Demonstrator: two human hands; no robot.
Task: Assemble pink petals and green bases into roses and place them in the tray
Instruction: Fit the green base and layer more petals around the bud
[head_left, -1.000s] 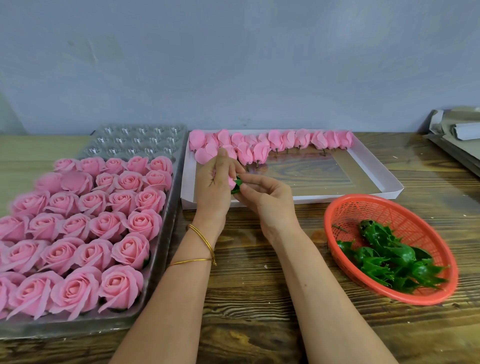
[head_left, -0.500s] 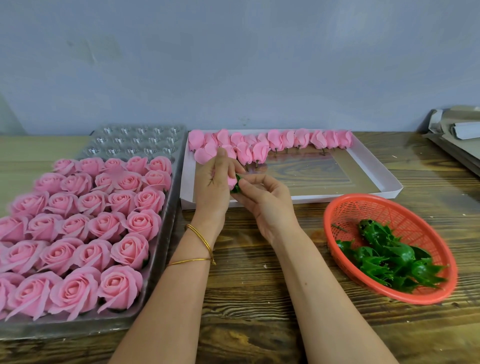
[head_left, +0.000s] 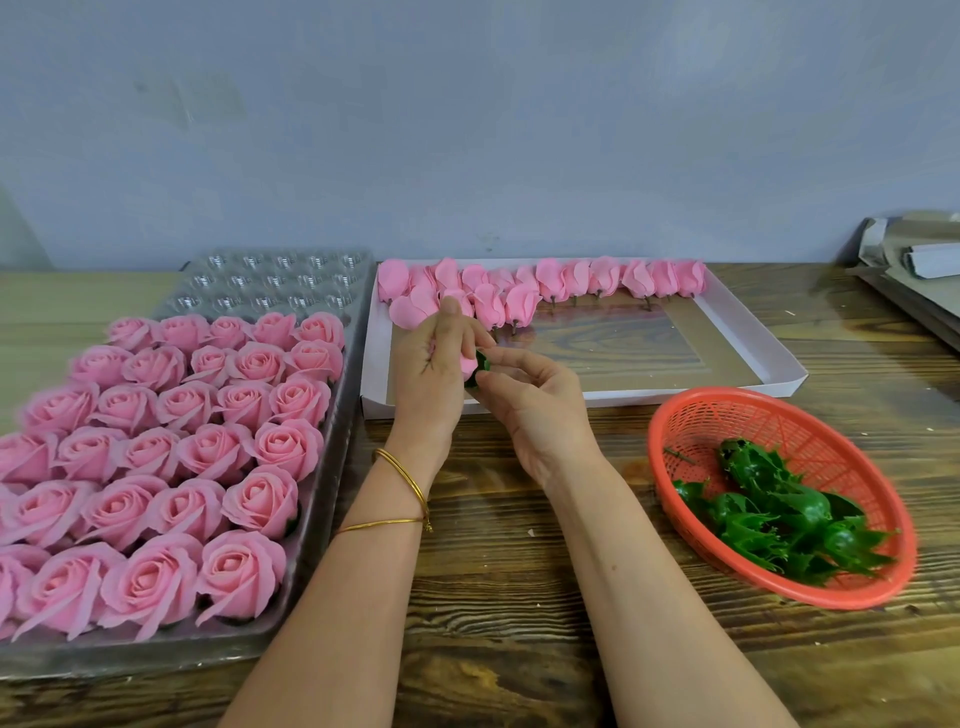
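Mid-frame, the left-hand grip (head_left: 428, 374) holds a soft pink petal bud (head_left: 467, 366); the right-hand grip (head_left: 540, 410) pinches a small green plastic base (head_left: 482, 362) against it.

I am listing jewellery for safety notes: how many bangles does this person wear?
2. One gold bangle sits near the left wrist; the second bangle lies further up that arm. The right arm shows none, and none seems hidden.

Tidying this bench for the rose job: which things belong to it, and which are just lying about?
Job: left hand holding a pink bud; right hand pinching a green base; pink buds in white box; green bases in red basket; finished roses in clear tray.
Lying about: grey card stack.
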